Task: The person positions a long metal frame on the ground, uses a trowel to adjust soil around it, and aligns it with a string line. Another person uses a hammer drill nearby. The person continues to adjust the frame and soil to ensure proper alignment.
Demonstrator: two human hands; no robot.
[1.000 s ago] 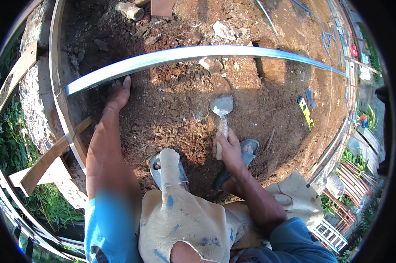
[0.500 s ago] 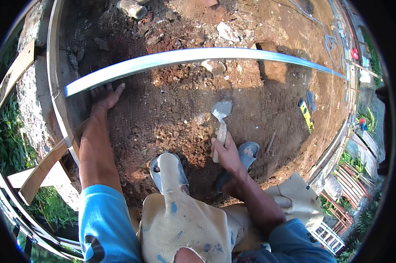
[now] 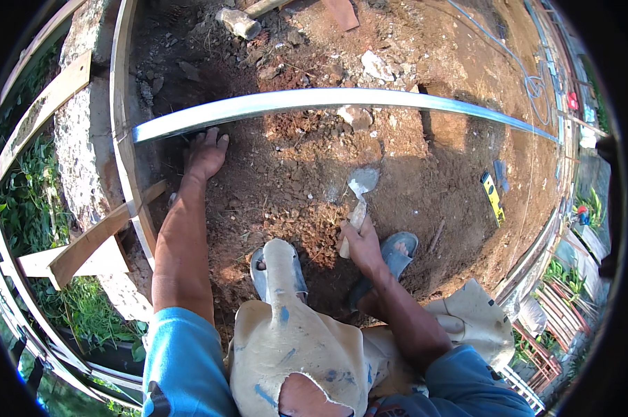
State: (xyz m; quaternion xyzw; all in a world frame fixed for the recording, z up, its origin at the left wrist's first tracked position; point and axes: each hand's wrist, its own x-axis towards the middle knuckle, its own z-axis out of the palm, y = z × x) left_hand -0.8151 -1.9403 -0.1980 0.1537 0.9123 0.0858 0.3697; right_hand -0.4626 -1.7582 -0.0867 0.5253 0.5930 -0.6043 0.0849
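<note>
A long silver metal bar (image 3: 286, 101) spans the dug earth from side to side, its left end against an upright-edged wooden board (image 3: 124, 118). Just on my side of the bar, near that end, my left hand (image 3: 206, 156) reaches down to the shaded soil, fingers loosely apart and holding nothing; its fingertips are partly in shadow. My right hand (image 3: 364, 249) grips the light wooden handle of a trowel (image 3: 364, 181). The trowel's grey blade points away from me, low over the dirt between my feet and the bar.
Beyond the bar lie a mallet-like tool (image 3: 239, 24), a reddish flat piece (image 3: 342, 12) and a pale rock (image 3: 377, 66). A yellow spirit level (image 3: 493, 199) rests at the right. Blue cord (image 3: 534, 85) coils farther right. Wooden braces (image 3: 85, 257) and a rough wall (image 3: 85, 149) border the left.
The whole view has shifted, so most things appear farther right. My left hand has moved slightly right along the bar, its thumb less spread. The trowel stays in my right hand.
</note>
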